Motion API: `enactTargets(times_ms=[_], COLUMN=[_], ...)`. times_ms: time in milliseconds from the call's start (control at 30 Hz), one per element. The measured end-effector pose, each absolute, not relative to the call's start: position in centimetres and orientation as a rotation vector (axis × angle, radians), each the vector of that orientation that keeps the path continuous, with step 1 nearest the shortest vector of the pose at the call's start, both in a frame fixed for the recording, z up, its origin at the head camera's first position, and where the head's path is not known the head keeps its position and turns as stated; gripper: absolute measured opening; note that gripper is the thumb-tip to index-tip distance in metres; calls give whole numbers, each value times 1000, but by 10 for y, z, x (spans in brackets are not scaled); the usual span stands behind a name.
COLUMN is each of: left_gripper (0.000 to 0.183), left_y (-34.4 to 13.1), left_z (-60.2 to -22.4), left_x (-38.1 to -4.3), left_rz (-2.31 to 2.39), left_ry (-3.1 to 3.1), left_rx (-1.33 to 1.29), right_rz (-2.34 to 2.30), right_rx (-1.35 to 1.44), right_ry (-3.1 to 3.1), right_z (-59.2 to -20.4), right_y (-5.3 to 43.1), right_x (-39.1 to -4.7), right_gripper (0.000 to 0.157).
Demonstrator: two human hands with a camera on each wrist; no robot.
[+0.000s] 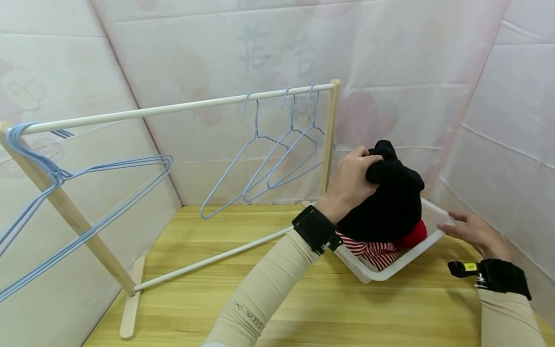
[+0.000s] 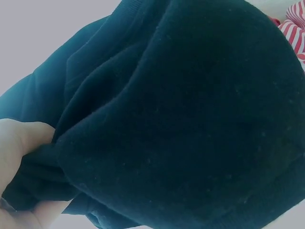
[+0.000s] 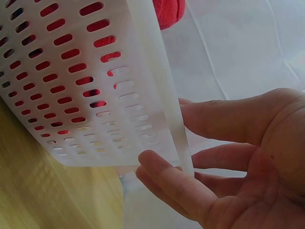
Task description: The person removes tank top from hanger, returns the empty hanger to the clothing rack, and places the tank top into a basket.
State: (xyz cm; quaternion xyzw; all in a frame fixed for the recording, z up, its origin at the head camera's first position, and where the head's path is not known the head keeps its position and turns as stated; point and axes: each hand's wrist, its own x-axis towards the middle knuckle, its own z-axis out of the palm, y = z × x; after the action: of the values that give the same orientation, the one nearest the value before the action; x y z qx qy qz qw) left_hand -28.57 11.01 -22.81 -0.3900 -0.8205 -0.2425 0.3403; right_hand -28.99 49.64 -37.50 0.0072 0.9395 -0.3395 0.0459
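Observation:
A bunched black garment (image 1: 386, 207) hangs from my left hand (image 1: 353, 180), which grips its upper part above the white plastic basket (image 1: 412, 259). In the left wrist view the black cloth (image 2: 181, 119) fills most of the picture, with thumb and finger pinching a fold at the left; what kind of garment it is I cannot tell. My right hand (image 1: 479, 233) holds the basket's right rim, thumb on one side and fingers on the other, as the right wrist view shows. Red-and-white striped cloth (image 1: 379, 255) and a red cloth (image 1: 416, 234) lie in the basket, partly hidden beneath the black one.
A rack with a white rail (image 1: 182, 110) and wooden posts stands left of the basket. Three blue hangers (image 1: 225, 176) hang near its right post, and several more blue hangers (image 1: 56, 176) bunch at the left end. Pale fabric walls surround the wooden table (image 1: 329, 308).

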Motion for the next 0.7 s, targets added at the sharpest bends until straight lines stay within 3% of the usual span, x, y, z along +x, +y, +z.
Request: enactTargets(times_ms=[700], left_gripper=[34], left_y=[114], left_z=[-231], left_x=[-305], left_rz=[-631], left_ry=[-2191], left_rx=[-983], right_rz=[-1031], right_rx=[46], right_ry=[2886], right_z=[-373], right_y=[490], right_x=[-290], right_gripper=[96])
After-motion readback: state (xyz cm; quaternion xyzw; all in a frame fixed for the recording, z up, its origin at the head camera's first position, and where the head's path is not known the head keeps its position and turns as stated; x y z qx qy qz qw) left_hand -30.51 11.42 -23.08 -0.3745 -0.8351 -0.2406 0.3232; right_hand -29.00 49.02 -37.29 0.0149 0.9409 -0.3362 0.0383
